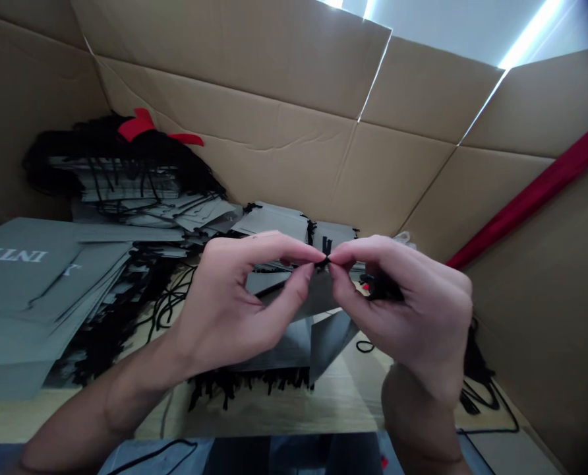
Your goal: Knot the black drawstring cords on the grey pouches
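My left hand (235,303) and my right hand (407,310) meet in the middle of the view, fingertips touching. Both pinch the end of a thin black cord (325,254) between thumb and forefinger. My right palm also closes round a bunch of black cords (385,289). Just behind and below the hands hangs a grey paper bag (318,333), folded flat. The bag's link to the cord is hidden by my fingers.
Stacks of flat grey paper bags (37,290) lie at the left, a further pile (126,188) topped with black cords and red ribbon (138,125) at the back. Cardboard walls (294,132) enclose the wooden table (343,389). A red bar (531,194) slants at right. Loose cords (482,389) lie right.
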A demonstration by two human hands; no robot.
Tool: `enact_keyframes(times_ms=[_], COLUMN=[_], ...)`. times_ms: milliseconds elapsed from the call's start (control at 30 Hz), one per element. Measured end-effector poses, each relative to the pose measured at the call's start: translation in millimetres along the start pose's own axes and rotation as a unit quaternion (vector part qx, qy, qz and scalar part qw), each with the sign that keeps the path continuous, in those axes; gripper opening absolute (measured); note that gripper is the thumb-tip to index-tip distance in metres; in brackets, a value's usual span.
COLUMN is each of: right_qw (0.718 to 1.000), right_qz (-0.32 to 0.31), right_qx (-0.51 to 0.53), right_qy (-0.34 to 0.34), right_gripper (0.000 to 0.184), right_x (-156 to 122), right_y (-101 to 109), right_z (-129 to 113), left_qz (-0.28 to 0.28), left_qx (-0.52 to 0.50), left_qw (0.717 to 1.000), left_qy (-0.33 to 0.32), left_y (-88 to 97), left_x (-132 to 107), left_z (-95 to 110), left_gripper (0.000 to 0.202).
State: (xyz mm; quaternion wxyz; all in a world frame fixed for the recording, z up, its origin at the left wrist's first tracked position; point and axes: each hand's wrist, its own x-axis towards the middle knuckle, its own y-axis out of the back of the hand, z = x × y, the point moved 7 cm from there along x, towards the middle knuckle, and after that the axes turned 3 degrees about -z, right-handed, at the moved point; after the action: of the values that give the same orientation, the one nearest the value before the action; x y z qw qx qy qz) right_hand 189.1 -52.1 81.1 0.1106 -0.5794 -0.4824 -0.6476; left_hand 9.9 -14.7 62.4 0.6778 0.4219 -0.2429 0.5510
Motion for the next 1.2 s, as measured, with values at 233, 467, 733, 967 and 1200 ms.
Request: enact_keyframes(times_ms=[233,467,733,967,1200], right_qw=[0.995,0.992,0.996,0.997,0.997], right_qz=[-0.051,-0.058,-0.055,-0.069,-0.058], right_qx=[0.071,0.096,0.062,0.025,0.044], right_qy=[-0.05,-0.064,-0.04,0.001,0.024], right_gripper=[0.02,0.02,0.021,0.023,0.023], right_x=[0,3,1,-3,-2], right_y=[2,-2,-2,-5,-6], right_z=[6,8,5,2,1], left_qz=[-0.07,-0.088,-0.054,-0.06,-0.039], left_qx=[-0.06,-0.044,0.166,0.245,0.226], left_qw=[0.995,0.995,0.963,0.934,0.939], left_qy=[0.025,-0.033,-0.207,-0.254,-0.258], left_y=[1.8,4.8,1.8,-1.8,1.2], left_x=[11,11,-4,-12,-11], left_z=[-6,-5,15,18,21], left_gripper=[0.011,0.011,0.016,0.015,0.016])
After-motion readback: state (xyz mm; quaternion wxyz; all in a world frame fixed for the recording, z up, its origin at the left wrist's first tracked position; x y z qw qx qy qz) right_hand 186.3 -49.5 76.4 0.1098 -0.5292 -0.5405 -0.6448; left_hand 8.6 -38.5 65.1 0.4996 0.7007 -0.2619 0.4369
